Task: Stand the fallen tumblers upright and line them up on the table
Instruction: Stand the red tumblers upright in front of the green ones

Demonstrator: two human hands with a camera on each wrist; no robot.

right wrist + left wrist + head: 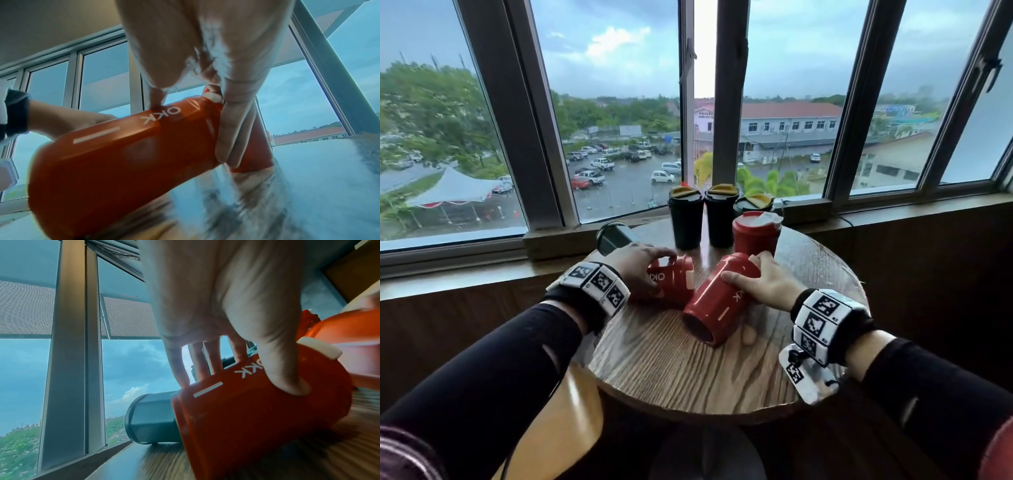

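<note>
Two red tumblers down on table (pixel 654 370), both near upright red tumbler (pixel 756 233).

R hand (pixel 763 284) grip wraps lid end of nearer fallen tumbler (pixel 717 298); long axis runs from upright one toward person, base nearest body.

L hand (pixel 637 270) grip clasps left fallen tumbler (pixel 674 279), lid pointing toward nearer one.

Dark tumbler (pixel 616 236) lies behind L hand, ungripped.

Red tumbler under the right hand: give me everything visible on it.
The red tumbler under the right hand looks like glossy red plastic with faceted sides, white lettering and a white dash. It lies tilted on the round wooden table, dark base toward the person, red lid end toward the window. The right hand grips it near the lid, thumb on one side, fingers on the other. Beside it, the left hand grips another fallen red tumbler.
</note>
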